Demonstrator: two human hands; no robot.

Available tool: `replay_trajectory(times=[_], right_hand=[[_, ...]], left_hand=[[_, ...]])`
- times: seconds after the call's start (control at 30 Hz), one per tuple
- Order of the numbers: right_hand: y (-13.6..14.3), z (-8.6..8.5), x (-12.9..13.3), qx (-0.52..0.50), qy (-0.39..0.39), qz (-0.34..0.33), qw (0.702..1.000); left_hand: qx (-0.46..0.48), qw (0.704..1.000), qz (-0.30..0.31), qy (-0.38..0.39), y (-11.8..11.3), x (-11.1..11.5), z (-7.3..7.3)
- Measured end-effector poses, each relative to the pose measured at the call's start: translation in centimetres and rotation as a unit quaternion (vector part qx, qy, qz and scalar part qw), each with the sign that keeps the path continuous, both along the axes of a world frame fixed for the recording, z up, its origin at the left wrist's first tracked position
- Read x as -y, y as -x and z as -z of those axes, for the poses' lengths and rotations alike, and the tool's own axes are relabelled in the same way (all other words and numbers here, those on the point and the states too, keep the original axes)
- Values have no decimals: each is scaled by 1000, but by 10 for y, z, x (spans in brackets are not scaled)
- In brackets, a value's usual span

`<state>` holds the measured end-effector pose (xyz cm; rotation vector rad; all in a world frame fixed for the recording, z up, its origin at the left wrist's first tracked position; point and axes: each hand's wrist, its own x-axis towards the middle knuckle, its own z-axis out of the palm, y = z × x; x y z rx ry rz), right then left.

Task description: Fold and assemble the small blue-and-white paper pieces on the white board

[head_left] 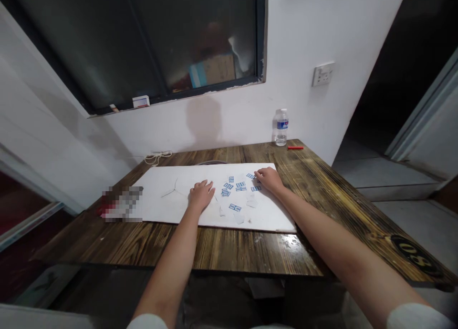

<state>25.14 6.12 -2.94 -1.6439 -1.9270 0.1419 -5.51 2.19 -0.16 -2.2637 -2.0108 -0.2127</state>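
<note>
A white board (164, 205) lies flat on the wooden table, with a few thin dark lines on its left part. My left hand (202, 194) rests palm down near the board's middle, fingers apart and holding nothing visible. At the board's upper right, my right hand (270, 179) has its fingers bent together at the edge of a small paper piece with blue markings (250, 176). Several similar blue-marked paper pieces (241, 186) lie scattered between the hands. Nearer to me are plain white paper scraps (239, 218). My right hand partly covers other blue-marked pieces.
A water bottle (281, 128) stands by the wall at the table's back, with a red pen-like stick (295, 148) beside it. A bundled pale cord (158, 156) lies at the back left. A blurred-out item (123, 205) overlaps the board's left end.
</note>
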Motion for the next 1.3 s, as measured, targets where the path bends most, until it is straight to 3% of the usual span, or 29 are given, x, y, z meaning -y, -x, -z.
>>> replay_trajectory(times=[0.27,0.73,1.1,1.3], right_hand=[[0,2,-1,-12,-8,-3,1000],[1,-1,1,8,6,2,1000],[1,-2,2,4,8,3,1000],[1,-1,1,0,-3,-4,1000]], left_hand=[[47,998,-4,-46,-2,-2,-6],[53,998,-20,-35,2,-6,-3],[73,996,-38,-37,-2,-1,-10],[117,991,9,-61,-7,-1,-8]])
